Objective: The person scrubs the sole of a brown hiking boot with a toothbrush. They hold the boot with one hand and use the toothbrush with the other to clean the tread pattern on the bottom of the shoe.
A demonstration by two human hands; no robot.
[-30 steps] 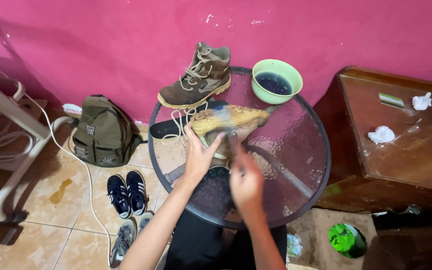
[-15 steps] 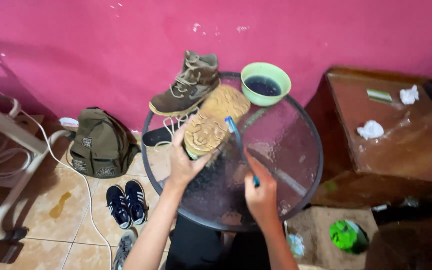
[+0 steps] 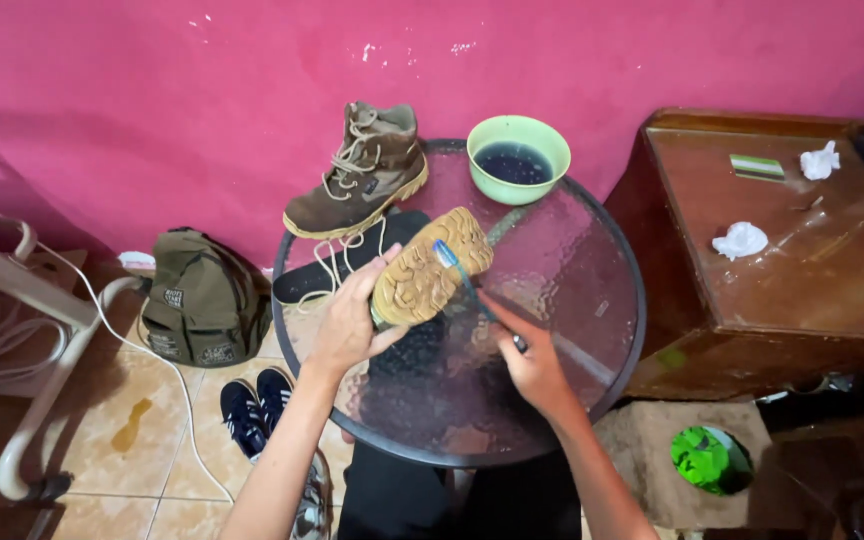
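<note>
My left hand (image 3: 349,322) grips a brown boot (image 3: 432,268) turned sole-up over a round glass table (image 3: 592,280); the tan lugged sole faces me. My right hand (image 3: 530,358) holds a toothbrush (image 3: 464,282) whose blue-and-white head rests on the sole near the toe. A second brown lace-up boot (image 3: 362,170) stands upright at the table's far left edge, its laces trailing down. A green bowl (image 3: 518,158) of dark liquid sits at the far side of the table.
A brown wooden cabinet (image 3: 782,300) with crumpled tissues stands to the right. On the tiled floor at left lie an olive backpack (image 3: 202,298), dark sneakers (image 3: 255,408) and a white cable. A green object (image 3: 709,458) lies lower right. A pink wall stands behind.
The boot has been turned from lying on its side to sole-up and drawn closer. My right hand has brought the toothbrush onto the sole. The view has shifted slightly.
</note>
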